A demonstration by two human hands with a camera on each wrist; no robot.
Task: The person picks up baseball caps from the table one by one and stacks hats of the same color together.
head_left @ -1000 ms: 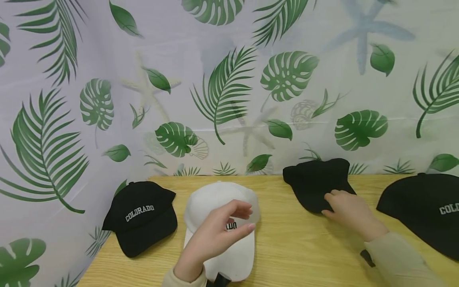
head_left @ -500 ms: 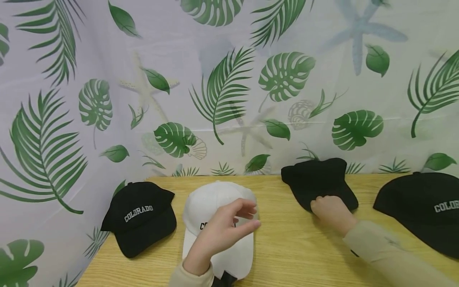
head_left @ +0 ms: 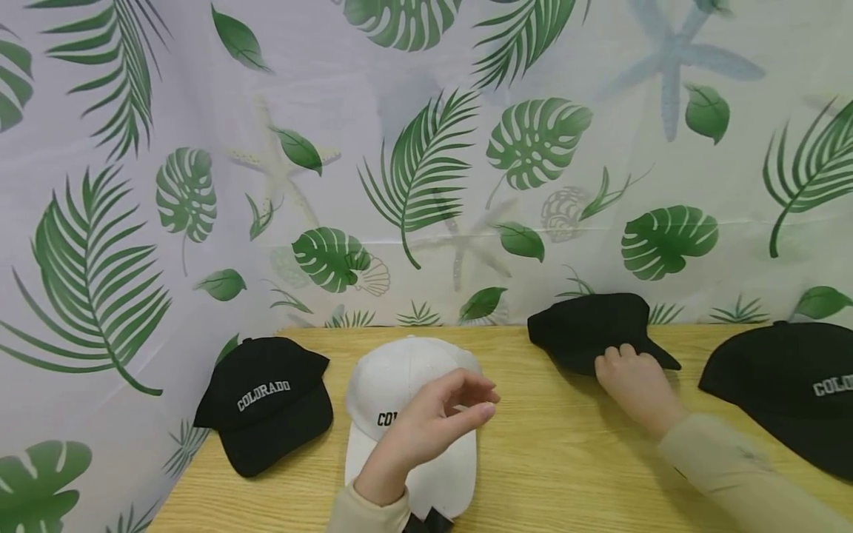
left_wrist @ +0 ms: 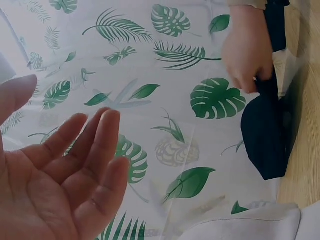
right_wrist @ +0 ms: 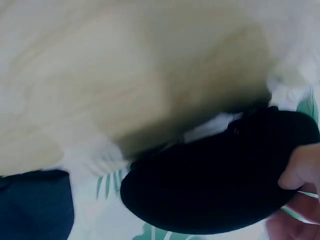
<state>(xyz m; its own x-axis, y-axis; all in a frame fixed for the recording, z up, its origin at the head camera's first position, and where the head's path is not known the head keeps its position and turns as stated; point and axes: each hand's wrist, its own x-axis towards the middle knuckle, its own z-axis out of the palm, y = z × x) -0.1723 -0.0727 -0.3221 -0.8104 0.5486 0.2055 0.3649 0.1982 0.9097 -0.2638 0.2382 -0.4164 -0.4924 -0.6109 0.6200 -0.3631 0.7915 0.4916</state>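
My right hand [head_left: 621,364] grips the brim of a plain black cap [head_left: 586,329] at the back of the wooden table [head_left: 566,459] and holds it tilted up off the wood. The right wrist view shows the same black cap [right_wrist: 210,180] lifted, with my fingers [right_wrist: 300,170] curled on its edge. My left hand [head_left: 481,398] hovers over a white cap [head_left: 393,377] with dark lettering. Its fingers are relaxed and hold nothing; the open palm [left_wrist: 55,185] fills the left wrist view, with the right hand [left_wrist: 247,50] and black cap [left_wrist: 270,135] behind it.
A black COLORADO cap [head_left: 266,400] lies at the table's left corner. Another black COLORADO cap [head_left: 786,385] lies at the right edge. A leaf-printed curtain [head_left: 426,163] hangs close behind and to the left. Bare wood shows between the white cap and my right arm.
My right hand closed on the plain black cap's brim and raised it, swinging the brim to the right. My left hand drifted slightly right above the white cap.
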